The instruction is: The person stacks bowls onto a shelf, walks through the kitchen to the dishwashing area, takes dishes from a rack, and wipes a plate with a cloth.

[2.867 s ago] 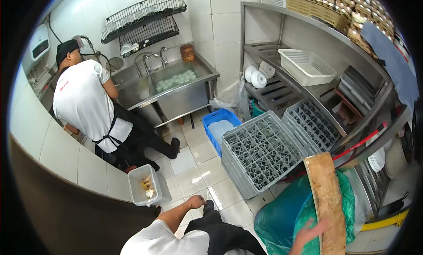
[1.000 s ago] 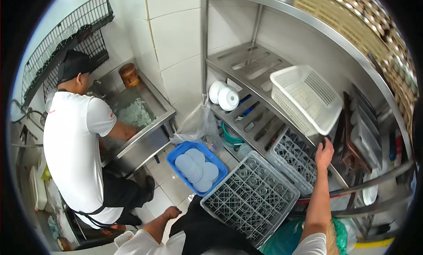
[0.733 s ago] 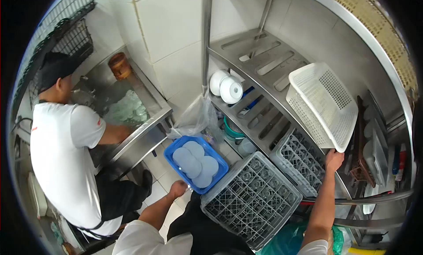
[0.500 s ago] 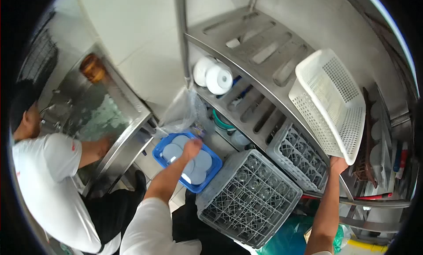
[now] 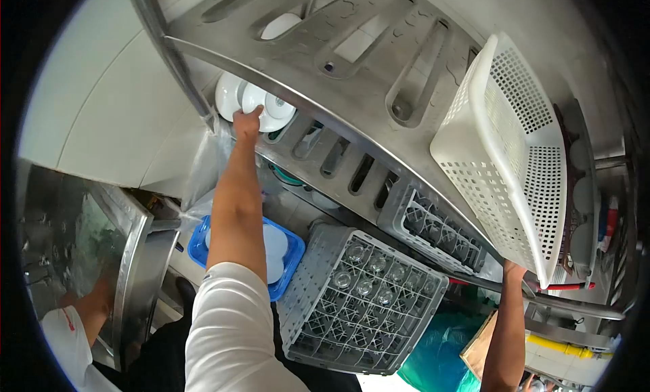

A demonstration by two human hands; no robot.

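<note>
On the lower metal shelf, two groups of white plates (image 5: 269, 102) lie side by side at the left end. My left hand (image 5: 247, 123) reaches up to their near edge, its thumb over the rim and its other fingers partly hidden; it looks closed on a plate. At the right, my right hand (image 5: 514, 270) grips the bottom corner of a white perforated plastic basket (image 5: 474, 145), which tilts against the upper shelf with its open side facing right. The basket hides most of the right fingers. Below my left forearm sits a blue basin (image 5: 296, 255) with white plates (image 5: 274, 246) in it.
A grey glass rack (image 5: 318, 277) holding several glasses stands low in the middle. A smaller grey rack (image 5: 433, 233) is behind it on the shelf. The slotted upper shelf (image 5: 369, 43) overhangs both. At the left, another person's arm (image 5: 95, 311) is at a metal sink (image 5: 128, 256).
My left hand has moved from above the blue basin up to the white plates on the shelf. My right hand still grips the basket. The head view has shifted closer to the shelf.
</note>
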